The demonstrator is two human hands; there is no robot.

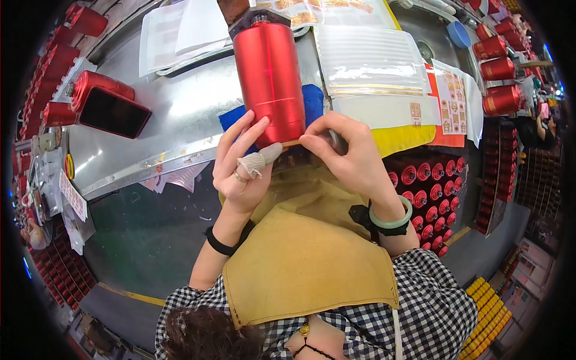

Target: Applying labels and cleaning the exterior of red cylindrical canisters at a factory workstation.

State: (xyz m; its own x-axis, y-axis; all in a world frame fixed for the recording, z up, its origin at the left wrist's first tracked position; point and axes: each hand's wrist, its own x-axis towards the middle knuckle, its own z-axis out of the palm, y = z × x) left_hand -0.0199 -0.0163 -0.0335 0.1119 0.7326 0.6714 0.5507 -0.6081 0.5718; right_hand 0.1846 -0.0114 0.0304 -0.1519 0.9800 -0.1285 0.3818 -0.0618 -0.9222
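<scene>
A glossy red metal bottle [268, 78] lies with its base toward me, on a blue cloth [313, 105]. Its neck end rests at a dark holder [259, 19]. My left hand [240, 162] grips the base end, fingers along its left side. One digit, wrapped in a grey fabric cover, presses at the bottom edge. There a thin gold-coloured strip [292, 143] runs along the rim, its right end pinched between thumb and forefinger of my right hand [345, 147]. Part of the strip is hidden by the fingers.
A black-screened phone [114, 111] leans against another red bottle [103, 84] at left. Sticker sheets [372, 63] lie right of the bottle, above a yellow cloth [403, 143]. Racked red bottles [429, 198] stand below right. The metal bench edge [150, 171] runs in front.
</scene>
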